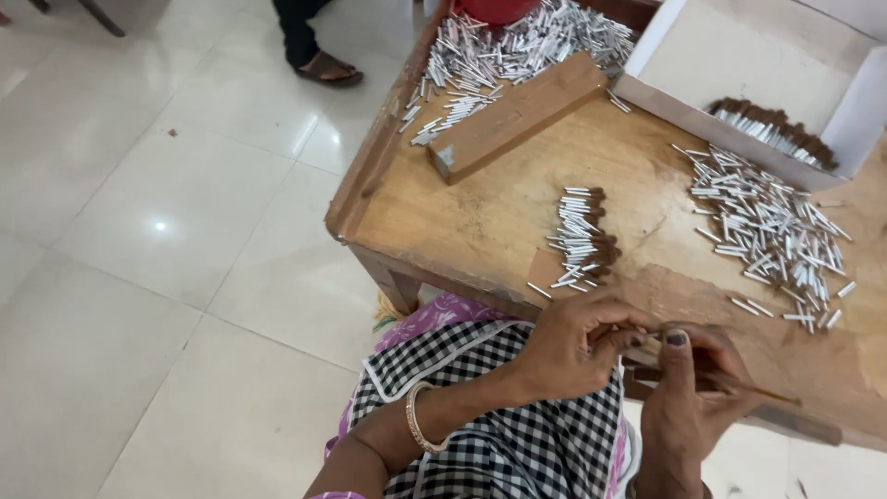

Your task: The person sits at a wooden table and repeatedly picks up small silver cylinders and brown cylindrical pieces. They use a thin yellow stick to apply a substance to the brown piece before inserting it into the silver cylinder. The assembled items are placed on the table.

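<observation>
Head view: at the near edge of a worn wooden table (499,222), our left hand (573,346) and right hand (688,397) pinch a thin stick (739,383) together over our lap. We judge the work partly done: a small neat stack of brown-tipped tubes (582,240) lies finished, more sit in the white box (785,129), while loose white tubes (771,226) remain in heaps.
</observation>
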